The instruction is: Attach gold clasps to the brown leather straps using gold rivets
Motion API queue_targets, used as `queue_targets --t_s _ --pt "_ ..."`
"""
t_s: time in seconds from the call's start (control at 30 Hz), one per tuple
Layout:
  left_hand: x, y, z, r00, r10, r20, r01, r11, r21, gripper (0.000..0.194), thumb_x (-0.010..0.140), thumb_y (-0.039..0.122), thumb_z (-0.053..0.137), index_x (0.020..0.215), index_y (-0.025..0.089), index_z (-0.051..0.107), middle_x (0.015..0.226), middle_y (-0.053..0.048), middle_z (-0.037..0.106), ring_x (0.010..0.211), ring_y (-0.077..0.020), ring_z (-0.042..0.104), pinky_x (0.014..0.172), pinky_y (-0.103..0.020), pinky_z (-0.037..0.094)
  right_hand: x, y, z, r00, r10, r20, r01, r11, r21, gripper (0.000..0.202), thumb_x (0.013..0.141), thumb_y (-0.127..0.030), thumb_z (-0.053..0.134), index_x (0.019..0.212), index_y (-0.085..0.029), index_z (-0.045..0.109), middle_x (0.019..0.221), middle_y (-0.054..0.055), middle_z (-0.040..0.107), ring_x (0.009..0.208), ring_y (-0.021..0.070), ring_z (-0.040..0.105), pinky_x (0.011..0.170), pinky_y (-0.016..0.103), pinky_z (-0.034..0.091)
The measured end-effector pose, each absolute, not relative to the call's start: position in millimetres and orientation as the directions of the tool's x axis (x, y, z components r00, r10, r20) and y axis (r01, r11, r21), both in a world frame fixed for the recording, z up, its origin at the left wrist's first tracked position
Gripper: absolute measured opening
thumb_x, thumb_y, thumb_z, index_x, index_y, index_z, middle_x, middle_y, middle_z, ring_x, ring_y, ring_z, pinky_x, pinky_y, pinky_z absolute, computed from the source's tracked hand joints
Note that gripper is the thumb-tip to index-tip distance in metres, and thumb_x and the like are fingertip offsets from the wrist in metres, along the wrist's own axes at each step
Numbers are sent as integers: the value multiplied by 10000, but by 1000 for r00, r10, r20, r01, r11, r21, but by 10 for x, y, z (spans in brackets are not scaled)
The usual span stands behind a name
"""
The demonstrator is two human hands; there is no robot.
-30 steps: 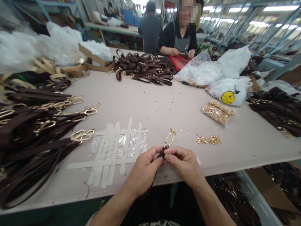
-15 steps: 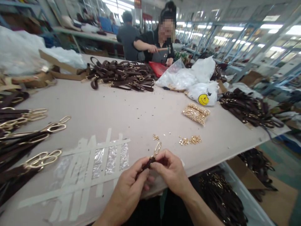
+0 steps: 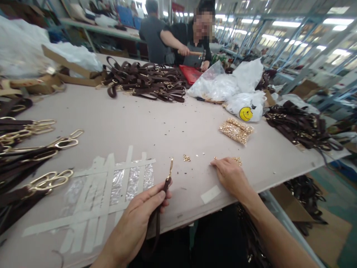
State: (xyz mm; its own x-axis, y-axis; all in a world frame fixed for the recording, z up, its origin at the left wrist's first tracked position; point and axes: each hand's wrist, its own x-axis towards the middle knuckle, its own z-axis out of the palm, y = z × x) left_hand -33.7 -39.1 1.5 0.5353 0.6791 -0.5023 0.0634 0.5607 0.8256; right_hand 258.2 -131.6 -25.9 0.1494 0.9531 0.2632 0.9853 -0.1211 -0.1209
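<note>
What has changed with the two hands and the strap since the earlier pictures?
The right hand has let go of the brown strap and moved right, onto the small pile of gold fittings on the table. The left hand alone now holds the strap, its gold clasp pointing up. The taped patch and the bag of fittings lie as before.

Strap (image 3: 157,219) in left hand (image 3: 134,227) at table (image 3: 156,126) near edge, taped patch (image 3: 111,190) just left of it. Right hand (image 3: 231,175) rests right of it on loose rivets (image 3: 237,160), rivet bag (image 3: 236,130) behind. Strap piles: left edge (image 3: 25,156), far edge (image 3: 147,80), right edge (image 3: 298,124).
</note>
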Motion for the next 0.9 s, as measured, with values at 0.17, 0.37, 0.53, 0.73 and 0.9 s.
queue_targets --t_s 0.17,0.37,0.53,0.73,0.9 --pt "-288 -381 38 567 666 -485 70 547 834 366 755 288 758 1105 197 698 888 7 697 743 -117 578 745 -227 451 2600 -1310 -299 146 957 250 989 -133 -68 250 937 -93 483 1057 -166 690 946 98 726 886 240 613 837 353 482" --pt "-223 -348 30 600 691 -403 77 452 889 176 763 206 713 937 183 704 698 44 636 627 -82 565 653 -199 419 2731 -1274 -213 169 967 191 982 -148 -120 196 887 -104 534 967 -184 694 909 78 725 875 262 634 815 394 487" --pt "-158 -351 -7 551 744 -378 103 389 915 157 758 197 688 913 170 701 680 46 607 604 -85 537 613 -206 405 2377 -1262 -143 259 925 279 855 -85 -512 93 887 -174 581 939 -209 650 903 38 705 847 213 651 788 352 501" --pt "-139 -387 -116 556 780 -288 48 315 948 154 778 207 680 923 159 700 825 -11 681 740 -126 582 701 -241 439 1420 -1207 -157 271 885 379 517 198 -833 122 905 -148 620 959 -258 615 911 -20 673 881 135 645 822 268 501" --pt "-164 -398 -178 561 795 -231 12 271 962 136 798 212 678 922 166 712 864 -25 705 802 -150 610 761 -268 460 1229 -1127 -209 264 857 444 605 211 -768 156 912 -92 591 925 -244 620 906 -21 680 869 114 645 808 245 498"
